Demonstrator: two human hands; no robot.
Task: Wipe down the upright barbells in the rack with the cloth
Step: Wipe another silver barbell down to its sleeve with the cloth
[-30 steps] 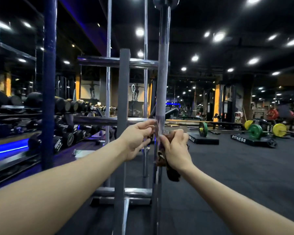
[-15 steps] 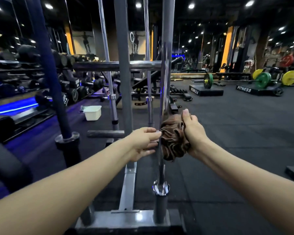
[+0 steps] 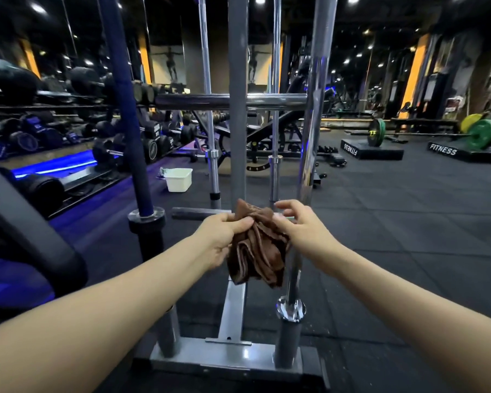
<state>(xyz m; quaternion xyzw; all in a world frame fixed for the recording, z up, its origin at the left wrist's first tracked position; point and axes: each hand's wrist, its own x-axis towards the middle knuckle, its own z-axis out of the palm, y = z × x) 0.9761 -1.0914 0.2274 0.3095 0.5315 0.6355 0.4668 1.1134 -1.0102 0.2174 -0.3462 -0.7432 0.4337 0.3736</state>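
Barbell (image 3: 312, 131), chrome, stood upright in rack (image 3: 236, 154) at 3 o'clock of the grey post, long axis vertical, tilted slightly, lower sleeve socketed in the base. Brown cloth (image 3: 257, 248) bunched just beside the shaft, low down. Left hand (image 3: 224, 239) pinched on the cloth's top edge; right hand (image 3: 301, 225) touching the cloth, fingers spread apart and loosely bent. Blue-wrapped bar (image 3: 125, 109) leaned at 9 o'clock. White tub (image 3: 178, 180) on the floor at 11 o'clock, behind the rack.
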